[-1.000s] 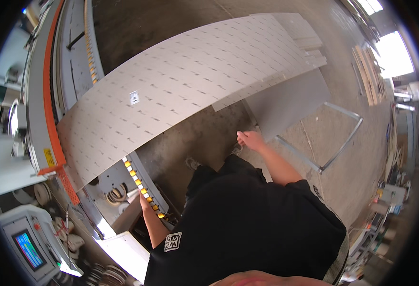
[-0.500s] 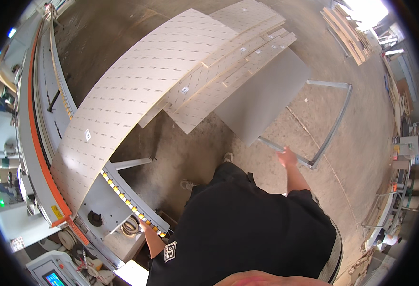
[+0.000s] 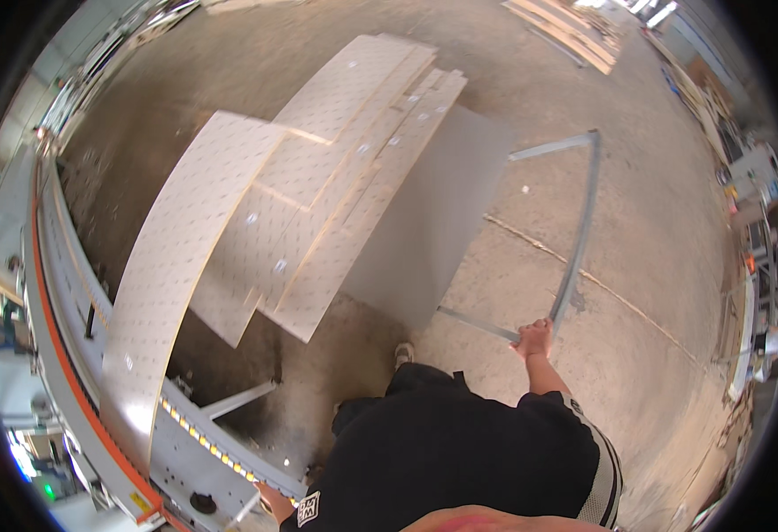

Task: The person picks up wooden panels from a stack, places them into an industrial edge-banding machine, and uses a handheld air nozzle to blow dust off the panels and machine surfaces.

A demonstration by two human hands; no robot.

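My right hand (image 3: 535, 337) is closed round the near corner of a grey metal frame (image 3: 577, 253), which lies out to the right, low over the floor. On the frame's left part rests a plain grey board (image 3: 447, 195). Down at the lower left, my left hand (image 3: 272, 501) touches the end of a rail with yellow and white rollers (image 3: 207, 441); its fingers are too small and partly hidden to read. From the machine, a long pale printed panel (image 3: 181, 222) reaches away from me.
Several printed panels (image 3: 345, 133) lie stacked in uneven steps beside the grey board. The long machine with an orange strip (image 3: 68, 368) runs along the left. A metal leg (image 3: 240, 401) juts from it near my feet. Timber planks (image 3: 571, 35) lie at the far right.
My right hand has moved onto the frame's corner and closed there. The view has shifted, so the panels and frame appear lower and further left. My left hand remains by the roller rail.
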